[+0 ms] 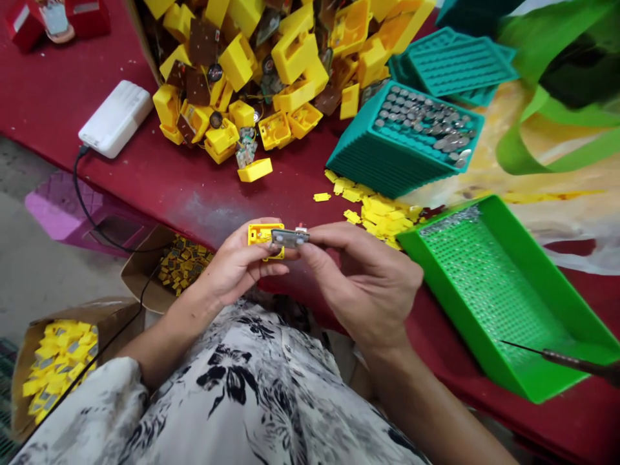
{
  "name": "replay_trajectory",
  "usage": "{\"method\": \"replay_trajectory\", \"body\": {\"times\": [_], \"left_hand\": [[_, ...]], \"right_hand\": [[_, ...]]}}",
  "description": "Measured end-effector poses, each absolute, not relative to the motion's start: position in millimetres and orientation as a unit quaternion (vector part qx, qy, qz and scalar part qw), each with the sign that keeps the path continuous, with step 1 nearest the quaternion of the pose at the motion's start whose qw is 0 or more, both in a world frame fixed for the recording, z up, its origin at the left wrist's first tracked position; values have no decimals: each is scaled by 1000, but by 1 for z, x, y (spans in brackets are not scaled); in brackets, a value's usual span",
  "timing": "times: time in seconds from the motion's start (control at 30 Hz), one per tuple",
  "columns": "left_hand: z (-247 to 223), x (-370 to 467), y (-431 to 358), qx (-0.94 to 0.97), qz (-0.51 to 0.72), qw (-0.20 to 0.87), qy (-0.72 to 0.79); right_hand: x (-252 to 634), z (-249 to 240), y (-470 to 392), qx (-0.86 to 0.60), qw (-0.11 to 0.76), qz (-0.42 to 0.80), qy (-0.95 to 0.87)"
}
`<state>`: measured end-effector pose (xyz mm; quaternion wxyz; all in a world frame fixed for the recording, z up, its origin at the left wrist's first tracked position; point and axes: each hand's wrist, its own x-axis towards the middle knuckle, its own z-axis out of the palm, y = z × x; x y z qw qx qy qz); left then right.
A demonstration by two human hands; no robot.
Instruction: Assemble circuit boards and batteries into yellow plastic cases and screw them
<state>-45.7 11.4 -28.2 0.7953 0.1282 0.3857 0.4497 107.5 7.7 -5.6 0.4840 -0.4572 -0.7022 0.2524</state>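
Note:
Close to the table's front edge, my left hand [237,261] holds a small open yellow casing [260,232] between thumb and fingers. My right hand [361,278] pinches a small grey circuit board [289,239] by its right end. The board overlaps the right part of the casing; whether the two touch is unclear. Beyond my hands lies a yellow casing [255,170] with a circuit board beside it. Small flat yellow pieces [387,216] are scattered past my right hand.
A heap of yellow casings [290,58] fills the back. Stacked teal trays [387,145] bear coin cells. A green tray [513,290] with small metal parts and a screwdriver [566,358] stand right. A white power bank [116,119] lies left; cardboard boxes [116,323] sit below.

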Motion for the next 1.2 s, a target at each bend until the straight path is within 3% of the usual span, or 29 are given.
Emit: {"method": "replay_trajectory", "body": {"times": [0.3, 0.6, 0.93, 1.2], "left_hand": [[-36, -54, 10, 153, 452, 823, 308], [-25, -47, 4, 196, 426, 811, 349], [-27, -48, 3, 282, 393, 783, 391], [-29, -50, 3, 228, 348, 845, 337]], "right_hand": [[121, -11, 1, -404, 426, 174, -791], [137, 10, 0, -301, 314, 102, -895], [136, 11, -13, -352, 279, 93, -889], [141, 10, -13, -421, 258, 146, -857]]}}
